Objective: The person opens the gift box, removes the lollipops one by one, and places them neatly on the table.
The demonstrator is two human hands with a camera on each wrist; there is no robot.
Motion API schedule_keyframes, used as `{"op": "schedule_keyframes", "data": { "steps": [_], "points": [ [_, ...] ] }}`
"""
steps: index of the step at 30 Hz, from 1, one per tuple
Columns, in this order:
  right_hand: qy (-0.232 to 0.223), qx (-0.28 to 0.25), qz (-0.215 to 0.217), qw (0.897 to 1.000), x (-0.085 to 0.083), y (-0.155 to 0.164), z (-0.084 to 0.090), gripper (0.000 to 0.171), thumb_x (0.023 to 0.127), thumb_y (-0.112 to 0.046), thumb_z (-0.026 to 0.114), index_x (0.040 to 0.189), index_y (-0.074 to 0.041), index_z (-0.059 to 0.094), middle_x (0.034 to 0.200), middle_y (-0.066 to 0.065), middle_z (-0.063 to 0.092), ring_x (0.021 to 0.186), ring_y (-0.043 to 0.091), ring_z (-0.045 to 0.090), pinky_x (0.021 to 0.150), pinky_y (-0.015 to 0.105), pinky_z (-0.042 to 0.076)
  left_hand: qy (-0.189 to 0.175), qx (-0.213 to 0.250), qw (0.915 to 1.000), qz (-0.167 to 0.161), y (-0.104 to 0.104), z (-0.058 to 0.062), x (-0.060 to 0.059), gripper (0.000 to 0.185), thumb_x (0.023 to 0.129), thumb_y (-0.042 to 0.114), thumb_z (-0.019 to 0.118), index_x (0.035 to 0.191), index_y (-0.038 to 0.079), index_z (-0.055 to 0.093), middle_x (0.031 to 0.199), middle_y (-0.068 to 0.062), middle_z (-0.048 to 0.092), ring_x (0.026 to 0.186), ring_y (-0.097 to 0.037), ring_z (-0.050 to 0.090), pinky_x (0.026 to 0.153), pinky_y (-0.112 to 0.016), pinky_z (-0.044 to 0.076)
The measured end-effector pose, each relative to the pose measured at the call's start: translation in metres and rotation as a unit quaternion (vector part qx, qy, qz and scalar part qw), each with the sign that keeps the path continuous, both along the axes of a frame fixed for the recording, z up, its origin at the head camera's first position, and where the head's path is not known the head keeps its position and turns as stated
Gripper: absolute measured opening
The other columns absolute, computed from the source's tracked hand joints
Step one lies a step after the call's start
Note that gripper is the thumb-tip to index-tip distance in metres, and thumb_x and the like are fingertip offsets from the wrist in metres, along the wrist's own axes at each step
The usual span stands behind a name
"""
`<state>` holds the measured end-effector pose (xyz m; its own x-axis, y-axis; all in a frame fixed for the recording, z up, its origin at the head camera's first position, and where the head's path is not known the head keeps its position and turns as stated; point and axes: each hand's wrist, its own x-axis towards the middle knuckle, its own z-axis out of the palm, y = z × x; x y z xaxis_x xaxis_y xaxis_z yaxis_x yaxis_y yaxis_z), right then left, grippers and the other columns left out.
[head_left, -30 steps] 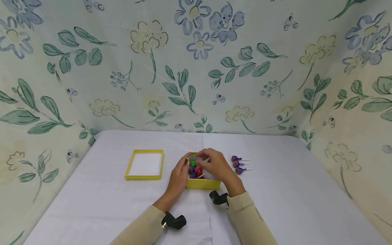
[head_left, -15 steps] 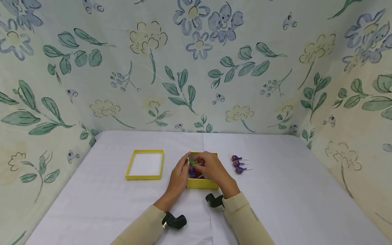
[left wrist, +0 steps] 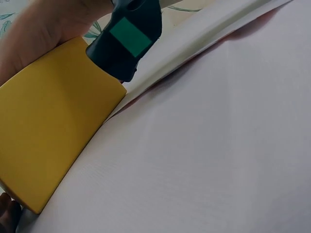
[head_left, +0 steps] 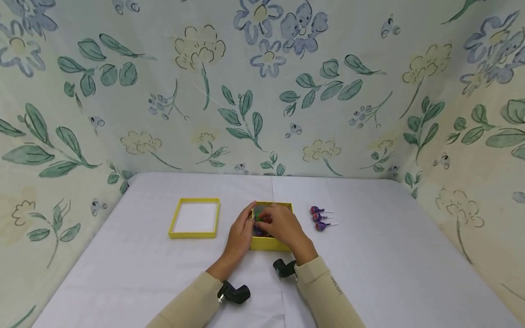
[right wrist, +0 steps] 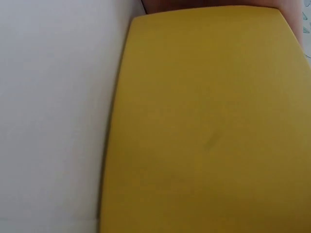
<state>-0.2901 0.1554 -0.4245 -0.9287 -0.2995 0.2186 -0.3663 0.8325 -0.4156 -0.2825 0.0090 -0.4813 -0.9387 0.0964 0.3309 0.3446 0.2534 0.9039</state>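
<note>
Right hand (head_left: 285, 224) lower in lollipop box (head_left: 269, 244)

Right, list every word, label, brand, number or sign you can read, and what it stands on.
No text can be read.
Beige fabric right sleeve: small dark marking, perhaps lettering, too small to read.
Purple-and-red wrapped lollipops: any print is too small.
Yellow rectangular box: no text on visible sides.

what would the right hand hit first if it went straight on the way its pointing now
Probably the green candy inside the yellow box, just ahead of the right hand; depth is unclear here, so they may already be touching.
</note>
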Motion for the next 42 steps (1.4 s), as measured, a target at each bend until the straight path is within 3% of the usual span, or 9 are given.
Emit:
{"op": "schedule_keyframes", "data": {
  "steps": [12,19,25,30,33,42],
  "points": [
    [-0.012,0.049,-0.011,0.999,-0.003,-0.002,0.004,0.018,0.083,-0.031,0.075,0.091,-0.015,0.076,0.081,-0.004,0.061,0.071,0.008,0.055,0.068,0.029,0.048,-0.005,0.004,1.0000,-0.001,0.002,0.002,-0.005,0.049,0.099,0.011,0.037,0.147,0.022,0.042,0.149,0.004,0.041,0.135,-0.017,0.039,0.111,-0.042,0.033],
    [-0.024,0.058,-0.010,0.998,-0.006,-0.006,0.005,0.020,0.083,-0.032,0.075,0.094,-0.016,0.078,0.075,-0.005,0.055,0.067,0.010,0.049,0.065,0.030,0.043,-0.008,0.006,1.0000,0.000,0.000,0.004,-0.003,0.050,0.098,0.010,0.036,0.147,0.022,0.042,0.149,0.004,0.041,0.137,-0.017,0.037,0.112,-0.042,0.031],
    [-0.039,0.075,-0.014,0.996,-0.006,-0.010,0.005,0.022,0.083,-0.034,0.074,0.096,-0.017,0.078,0.078,-0.005,0.055,0.069,0.011,0.050,0.073,0.039,0.041,-0.010,0.008,0.9999,-0.001,-0.003,0.002,-0.002,0.050,0.098,0.010,0.036,0.147,0.022,0.042,0.150,0.004,0.040,0.137,-0.016,0.036,0.113,-0.042,0.030],
    [-0.059,0.082,-0.027,0.995,-0.008,-0.012,0.004,0.023,0.084,-0.036,0.073,0.093,-0.016,0.077,0.087,-0.003,0.064,0.081,0.015,0.059,0.088,0.052,0.043,-0.023,0.013,0.9997,-0.001,-0.002,0.000,-0.003,0.051,0.099,0.012,0.036,0.146,0.030,0.042,0.149,0.007,0.040,0.137,-0.012,0.036,0.113,-0.040,0.030],
    [-0.074,0.080,-0.036,0.993,-0.010,-0.012,0.003,0.022,0.085,-0.037,0.072,0.091,-0.016,0.078,0.092,-0.003,0.069,0.084,0.014,0.060,0.091,0.055,0.044,-0.031,0.011,0.9995,-0.002,-0.001,0.000,-0.002,0.050,0.099,0.014,0.036,0.145,0.033,0.041,0.150,0.008,0.039,0.136,-0.010,0.036,0.113,-0.038,0.030],
    [-0.108,0.038,-0.040,0.993,-0.012,-0.010,0.001,0.022,0.085,-0.035,0.073,0.090,-0.013,0.077,0.092,0.000,0.065,0.079,0.013,0.056,0.074,0.034,0.052,-0.034,0.010,0.9994,-0.003,0.000,0.001,-0.001,0.050,0.099,0.014,0.036,0.146,0.029,0.041,0.150,0.009,0.039,0.137,-0.010,0.035,0.113,-0.039,0.030]
  ]
}}
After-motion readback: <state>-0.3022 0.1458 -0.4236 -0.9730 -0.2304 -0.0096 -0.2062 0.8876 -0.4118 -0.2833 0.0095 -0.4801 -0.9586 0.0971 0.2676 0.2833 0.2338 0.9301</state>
